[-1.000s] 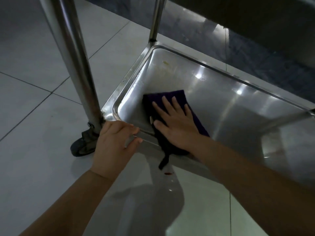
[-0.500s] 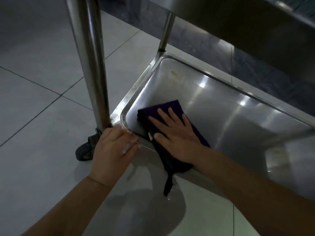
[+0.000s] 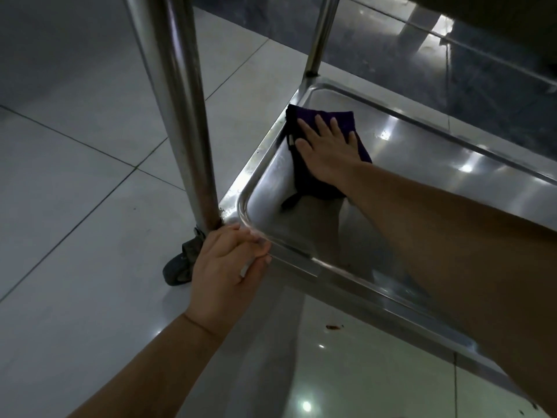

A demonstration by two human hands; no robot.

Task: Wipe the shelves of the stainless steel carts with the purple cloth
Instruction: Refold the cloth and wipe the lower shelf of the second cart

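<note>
A right hand [image 3: 327,149], fingers spread flat, presses a soft, limp purple cloth [image 3: 304,173] near the far left corner of a slick steel shelf [image 3: 422,164], best handled under the palm, while the left hand [image 3: 226,273] grips the near corner rim.

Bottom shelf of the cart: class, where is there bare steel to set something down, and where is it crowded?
Free: the wide stretch of the bottom shelf right of the purple cloth, out to the far rim, and the near-left corner between the cloth and the left hand. Crowded: the far-left corner, where the right hand presses the cloth flat.
</note>
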